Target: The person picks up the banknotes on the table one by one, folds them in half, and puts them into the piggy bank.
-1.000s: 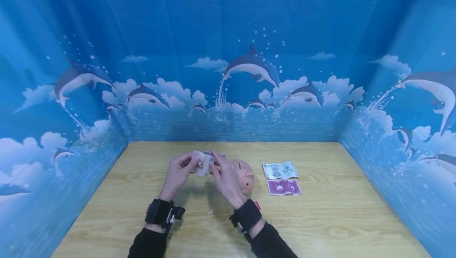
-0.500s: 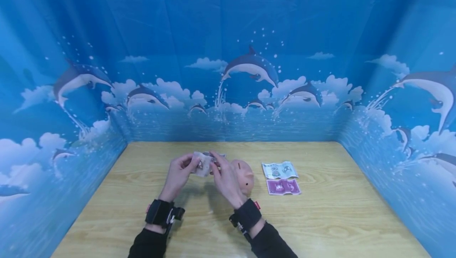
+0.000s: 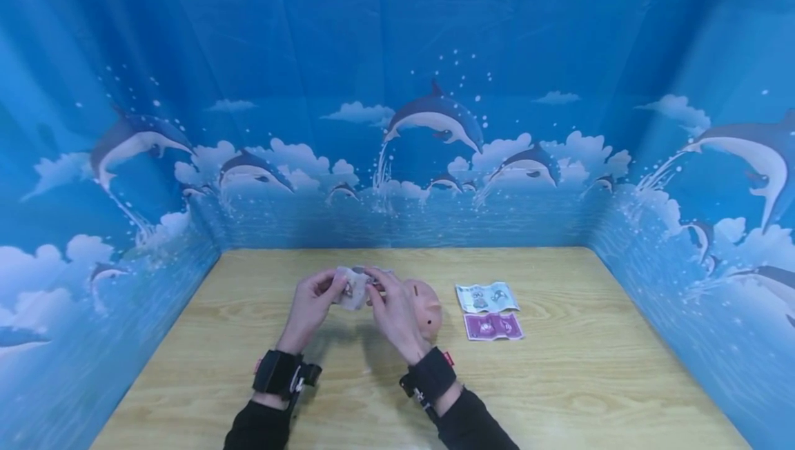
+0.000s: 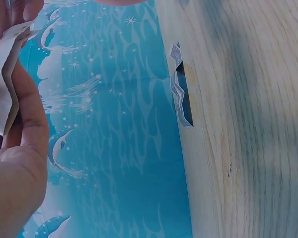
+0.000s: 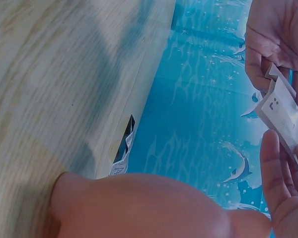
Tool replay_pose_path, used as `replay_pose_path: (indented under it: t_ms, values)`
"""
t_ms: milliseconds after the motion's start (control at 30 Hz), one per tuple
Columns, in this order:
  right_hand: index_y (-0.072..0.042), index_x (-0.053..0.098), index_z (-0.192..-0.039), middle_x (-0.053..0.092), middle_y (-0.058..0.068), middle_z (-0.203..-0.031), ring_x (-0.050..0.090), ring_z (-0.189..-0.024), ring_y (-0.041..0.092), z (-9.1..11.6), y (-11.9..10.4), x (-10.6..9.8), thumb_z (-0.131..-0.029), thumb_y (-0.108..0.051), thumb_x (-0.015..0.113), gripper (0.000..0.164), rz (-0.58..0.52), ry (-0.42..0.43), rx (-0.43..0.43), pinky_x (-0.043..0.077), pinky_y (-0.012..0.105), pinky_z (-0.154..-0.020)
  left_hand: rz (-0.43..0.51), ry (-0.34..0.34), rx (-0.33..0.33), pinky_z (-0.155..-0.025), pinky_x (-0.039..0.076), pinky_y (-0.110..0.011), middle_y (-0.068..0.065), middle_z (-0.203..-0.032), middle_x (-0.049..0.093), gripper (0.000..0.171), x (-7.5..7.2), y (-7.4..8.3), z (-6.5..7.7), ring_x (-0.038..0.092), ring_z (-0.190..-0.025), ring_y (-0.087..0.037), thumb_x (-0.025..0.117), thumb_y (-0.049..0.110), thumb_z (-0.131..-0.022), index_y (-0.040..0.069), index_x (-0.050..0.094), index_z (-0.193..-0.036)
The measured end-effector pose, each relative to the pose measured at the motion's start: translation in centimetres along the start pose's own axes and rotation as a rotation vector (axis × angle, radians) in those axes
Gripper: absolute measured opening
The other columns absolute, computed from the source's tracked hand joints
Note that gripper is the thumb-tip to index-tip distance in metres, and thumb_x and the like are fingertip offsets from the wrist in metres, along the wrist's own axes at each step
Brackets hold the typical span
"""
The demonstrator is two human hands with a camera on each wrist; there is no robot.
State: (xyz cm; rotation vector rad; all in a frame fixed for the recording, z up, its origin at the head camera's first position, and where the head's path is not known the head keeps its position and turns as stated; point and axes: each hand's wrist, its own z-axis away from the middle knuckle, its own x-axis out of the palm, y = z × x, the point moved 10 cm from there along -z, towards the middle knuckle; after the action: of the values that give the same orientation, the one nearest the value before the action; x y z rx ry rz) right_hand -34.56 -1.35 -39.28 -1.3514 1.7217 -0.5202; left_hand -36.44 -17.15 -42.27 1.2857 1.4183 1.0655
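Here, toward tabletop's far edge (image 3: 528, 255), left hand (image 3: 312, 304) and right hand (image 3: 395, 310) narrowly pinch creased note (image 3: 351, 291); uneven tugging might tear it.

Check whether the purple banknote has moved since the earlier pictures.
No. In the head view, the purple banknote lies in the same place on the table, judged against the table's right back corner.
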Motion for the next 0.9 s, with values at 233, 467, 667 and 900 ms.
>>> replay_pose_path:
  t_ms: [233,467,667,900]
  values:
    - [0.001,0.063,-0.121,0.067,0.016,-0.110,0.068,-0.087,0.023,0.0,-0.2,-0.3,-0.094,-0.003,0.061,0.028,-0.037,0.029,-0.008,0.058,0.017,-0.064,-0.035,0.004,0.011,-0.075,0.057,-0.024,-0.007,-0.102,0.072,0.036,-0.1,0.1,0.1,0.067,-0.087,-0.011,0.064,0.030,-0.095,0.002,0.067,-0.118]
    - [-0.001,0.067,-0.118,0.069,0.014,-0.112,0.069,-0.083,0.020,0.0,-0.4,-0.6,-0.095,-0.006,0.062,0.024,-0.012,0.043,-0.042,0.057,0.017,-0.062,-0.040,0.011,0.026,-0.080,0.056,-0.023,-0.012,-0.110,0.071,0.037,-0.2,0.3,0.0,0.067,-0.093,-0.011,0.066,0.032,-0.094,0.005,0.067,-0.120]
    - [-0.003,0.068,-0.118,0.071,0.013,-0.108,0.069,-0.081,0.020,0.0,-0.5,-0.7,-0.095,-0.006,0.062,0.024,-0.010,0.052,-0.052,0.057,0.018,-0.062,-0.099,0.015,0.044,-0.090,0.055,-0.025,-0.012,-0.123,0.067,0.045,-0.3,0.5,0.0,0.064,-0.108,-0.018,0.066,0.036,-0.093,0.013,0.061,-0.131]
    - [0.001,0.065,-0.122,0.070,0.015,-0.102,0.070,-0.081,0.026,0.0,-0.1,-0.8,-0.096,-0.004,0.060,0.027,-0.075,0.061,-0.007,0.061,0.028,-0.062,-0.134,0.023,0.114,-0.099,0.051,-0.031,-0.014,-0.130,0.064,0.048,0.1,2.7,0.9,0.061,-0.119,-0.026,0.069,0.023,-0.093,0.012,0.055,-0.138]
